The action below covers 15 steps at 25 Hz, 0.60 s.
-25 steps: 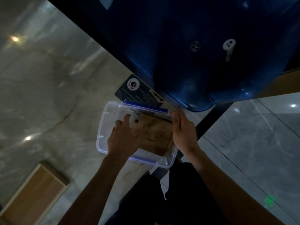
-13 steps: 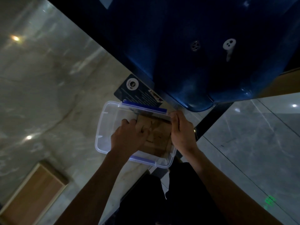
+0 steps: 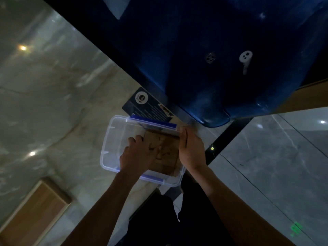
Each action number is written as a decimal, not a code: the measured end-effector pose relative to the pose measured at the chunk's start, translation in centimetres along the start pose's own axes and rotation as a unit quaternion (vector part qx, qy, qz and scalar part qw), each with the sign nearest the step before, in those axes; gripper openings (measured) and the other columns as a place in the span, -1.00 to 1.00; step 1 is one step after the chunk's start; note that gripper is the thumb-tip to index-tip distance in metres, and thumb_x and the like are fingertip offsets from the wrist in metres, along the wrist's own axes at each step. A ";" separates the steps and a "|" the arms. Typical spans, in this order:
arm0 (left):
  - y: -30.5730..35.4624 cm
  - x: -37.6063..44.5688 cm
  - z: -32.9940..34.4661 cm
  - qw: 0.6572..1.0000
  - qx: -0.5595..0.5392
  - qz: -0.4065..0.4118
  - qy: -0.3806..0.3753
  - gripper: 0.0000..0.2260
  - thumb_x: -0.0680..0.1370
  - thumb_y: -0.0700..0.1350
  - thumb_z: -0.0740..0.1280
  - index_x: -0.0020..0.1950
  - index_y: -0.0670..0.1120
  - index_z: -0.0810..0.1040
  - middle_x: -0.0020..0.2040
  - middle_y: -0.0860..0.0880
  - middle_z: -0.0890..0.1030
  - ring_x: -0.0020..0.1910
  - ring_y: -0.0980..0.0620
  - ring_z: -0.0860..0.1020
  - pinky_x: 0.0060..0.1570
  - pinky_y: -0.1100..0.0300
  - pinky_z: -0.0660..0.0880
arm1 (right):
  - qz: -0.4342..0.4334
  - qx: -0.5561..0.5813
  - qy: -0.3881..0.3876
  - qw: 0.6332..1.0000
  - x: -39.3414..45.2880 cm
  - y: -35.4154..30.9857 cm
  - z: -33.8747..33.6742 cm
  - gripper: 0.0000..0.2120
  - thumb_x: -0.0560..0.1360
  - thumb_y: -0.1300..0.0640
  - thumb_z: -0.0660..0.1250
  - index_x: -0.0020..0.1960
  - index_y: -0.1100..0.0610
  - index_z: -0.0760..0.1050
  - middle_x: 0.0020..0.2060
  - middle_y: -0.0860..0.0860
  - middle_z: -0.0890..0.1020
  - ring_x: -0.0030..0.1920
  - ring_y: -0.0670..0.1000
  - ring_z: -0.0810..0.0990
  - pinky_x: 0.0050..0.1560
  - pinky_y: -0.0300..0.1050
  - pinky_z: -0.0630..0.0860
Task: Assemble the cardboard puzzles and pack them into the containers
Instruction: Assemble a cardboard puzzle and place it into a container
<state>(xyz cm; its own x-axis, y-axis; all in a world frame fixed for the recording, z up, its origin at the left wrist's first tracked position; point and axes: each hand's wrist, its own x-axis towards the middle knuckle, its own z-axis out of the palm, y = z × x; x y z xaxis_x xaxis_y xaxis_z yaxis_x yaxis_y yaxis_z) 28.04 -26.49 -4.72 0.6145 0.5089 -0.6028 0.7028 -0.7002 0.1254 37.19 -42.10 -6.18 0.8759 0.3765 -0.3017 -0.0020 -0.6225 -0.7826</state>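
Seating the cardboard puzzle (image 3: 164,150) flat in the clear container (image 3: 113,139): it lies under my left hand (image 3: 140,155), whose fingers (image 3: 132,140) are curled and pressing its near-left part. Right hand (image 3: 192,150) is beside it, fingers straight and together along the puzzle's right edge at the container wall. Container sits on the bench (image 3: 71,130), dark card (image 3: 147,108) just beyond the fingertips. Judging: puzzle assembled, nearly packed; lid not seen, closing left.
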 end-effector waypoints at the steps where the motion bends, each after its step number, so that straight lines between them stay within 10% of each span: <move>1: -0.1 0.0 0.0 1.000 0.012 0.009 0.002 -0.44 0.51 0.39 0.16 0.26 -0.04 0.37 0.11 -0.07 0.50 0.03 -0.08 0.54 -0.10 0.00 0.54 | 0.009 0.000 -0.009 1.000 0.0 -0.1 -0.1 -0.73 0.61 -0.16 -0.07 -0.04 -0.12 0.36 -0.27 -0.21 0.51 -0.22 -0.36 0.57 -0.36 -0.46 0.44; 9: -0.9 -4.9 -2.1 0.996 0.049 -0.027 0.071 -0.30 0.50 0.38 0.03 0.39 -0.13 0.34 0.42 -0.26 0.38 0.37 -0.26 0.38 0.28 -0.18 0.40 | 0.018 -0.070 -0.079 0.994 0.7 -1.7 -2.4 -0.76 0.70 0.04 0.03 -0.02 -0.04 0.44 -0.17 -0.06 0.59 -0.25 -0.19 0.55 -0.29 -0.25 0.41; 15: -7.4 -10.4 -3.5 0.993 0.013 -0.027 0.113 -0.40 0.60 0.26 0.08 0.47 -0.13 0.30 0.53 -0.25 0.26 0.52 -0.23 0.21 0.42 -0.12 0.29 | -0.051 -0.208 -0.019 0.977 -1.4 -6.7 -1.0 -0.67 0.60 0.02 0.23 0.26 0.18 0.49 0.16 0.21 0.58 0.20 0.22 0.52 0.25 0.17 0.44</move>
<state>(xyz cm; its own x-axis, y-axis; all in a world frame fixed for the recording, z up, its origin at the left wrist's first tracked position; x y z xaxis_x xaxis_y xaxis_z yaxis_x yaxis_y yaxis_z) 17.70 -24.88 3.38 0.6425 0.6437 -0.4158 0.7296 -0.6797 0.0753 36.41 -39.16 -0.02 0.8422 0.4721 -0.2604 0.2875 -0.8019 -0.5238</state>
